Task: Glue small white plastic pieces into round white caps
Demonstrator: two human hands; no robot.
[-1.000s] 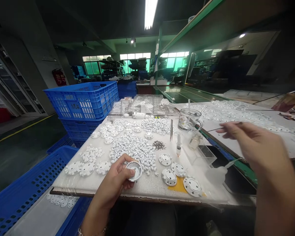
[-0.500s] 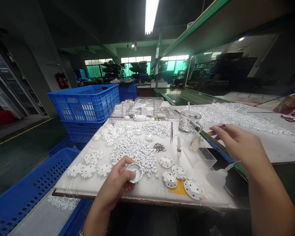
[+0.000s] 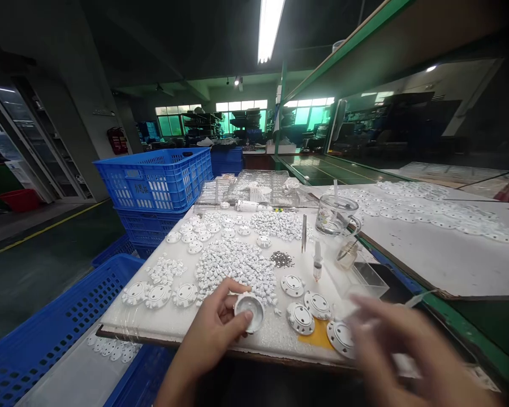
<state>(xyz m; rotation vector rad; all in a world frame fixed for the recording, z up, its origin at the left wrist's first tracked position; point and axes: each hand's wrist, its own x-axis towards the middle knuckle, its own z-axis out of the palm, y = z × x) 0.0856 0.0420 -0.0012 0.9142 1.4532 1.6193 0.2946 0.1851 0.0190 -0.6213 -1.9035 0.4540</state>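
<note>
Watching through the head camera, I have the white cup-shaped part (image 3: 254, 305) in my left hand (image 3: 218, 322), its thumb pressed inside the hollow and its fingers curled round the outside, so that grip is firmly on it. The part sits at the fingertips, between two and three o'clock from the palm, above the near edge of the foam-topped bench (image 3: 275, 346). Its rim is round, so I read no long axis; the open mouth faces me. My right hand (image 3: 407, 328) is well apart from it, at three o'clock, and badly blurred; I cannot tell whether that grip is closed on anything. A pale nozzle (image 3: 422, 297) shows just beyond that hand, its long axis running toward two o'clock, and the right is clearly the nearer hand to it. Seen from the right hand, the cup-shaped part lies at nine o'clock, with the white vented discs (image 3: 301, 318) between the two. From the part, the heap of white nubs (image 3: 235, 263) lies toward eleven, the dark bits (image 3: 282, 259) near one, and the syringe (image 3: 317, 265) at two o'clock.
</note>
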